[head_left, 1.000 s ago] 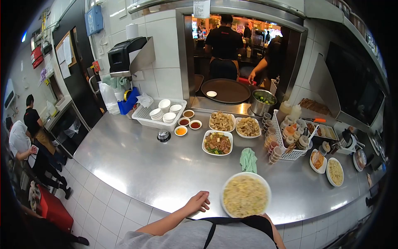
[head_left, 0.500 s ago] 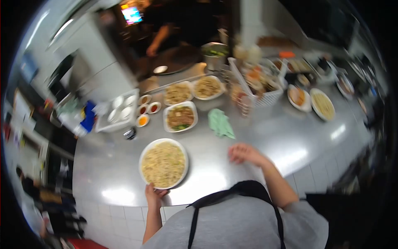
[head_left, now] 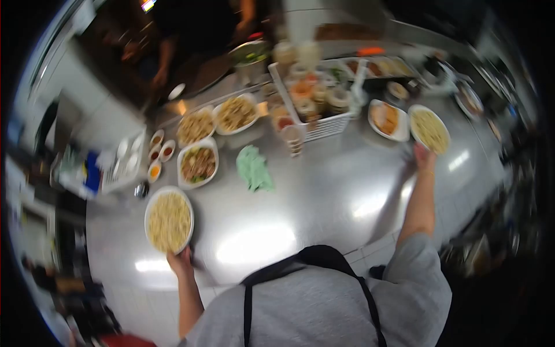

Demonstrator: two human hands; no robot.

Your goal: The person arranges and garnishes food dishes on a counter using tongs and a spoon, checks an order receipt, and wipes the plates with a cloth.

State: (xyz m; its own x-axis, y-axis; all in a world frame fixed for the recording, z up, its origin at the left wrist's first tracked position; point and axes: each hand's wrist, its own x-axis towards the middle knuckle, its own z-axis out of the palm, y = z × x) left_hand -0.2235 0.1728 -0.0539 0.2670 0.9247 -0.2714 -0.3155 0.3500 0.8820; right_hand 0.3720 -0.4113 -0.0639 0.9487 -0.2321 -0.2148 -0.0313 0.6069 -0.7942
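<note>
My left hand (head_left: 180,260) is closed on the near rim of a large round white bowl (head_left: 169,221) heaped with pale yellow food, at the left of the steel counter. Far to the right, my right hand (head_left: 425,155) grips the near edge of an oval white dish (head_left: 429,129) of similar pale food. Beside that dish is a white dish with orange and pale food (head_left: 389,120). Two white bowls of brownish food (head_left: 195,126) (head_left: 236,113) and one of meat with greens (head_left: 198,165) stand behind the large bowl. The fingertips are blurred or under the rims.
A green cloth (head_left: 254,168) lies mid-counter. Behind it are stacked sauce cups (head_left: 293,139) and a white basket of bottles (head_left: 328,128). Small sauce dishes (head_left: 154,170) and a metal bell (head_left: 141,189) are at the left. Beyond the pass, a person's arm (head_left: 163,65) shows.
My view has swung right. The large bowl has moved left along the counter with my left hand on it. My right hand, earlier empty, has reached right and taken hold of the oval dish.
</note>
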